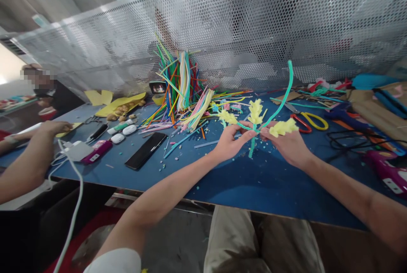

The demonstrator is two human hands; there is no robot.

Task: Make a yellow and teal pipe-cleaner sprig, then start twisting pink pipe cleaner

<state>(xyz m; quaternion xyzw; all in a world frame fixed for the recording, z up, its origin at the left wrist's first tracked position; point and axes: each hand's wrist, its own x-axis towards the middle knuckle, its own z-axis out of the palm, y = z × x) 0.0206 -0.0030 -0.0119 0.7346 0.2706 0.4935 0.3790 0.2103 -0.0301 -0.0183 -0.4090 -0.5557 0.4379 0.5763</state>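
Left hand [229, 142] and right hand [288, 146] pinch a pipe-cleaner flower [256, 122] at its teal stem (light, bendable, fuzzy; best gripped at the twist) above the table [254, 179], mid-width.

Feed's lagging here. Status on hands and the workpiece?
Left hand and right hand both pinch the teal stem, yellow tufts attached, held above the table. Scissors just beyond; nothing blocking.

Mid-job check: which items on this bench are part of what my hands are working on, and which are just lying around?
In hand:
left hand
right hand
green pipe-cleaner stem
yellow fuzzy tufts

Lying about:
pipe-cleaner pile
black phone
red and yellow scissors
earbud cases
purple glue gun
blue table
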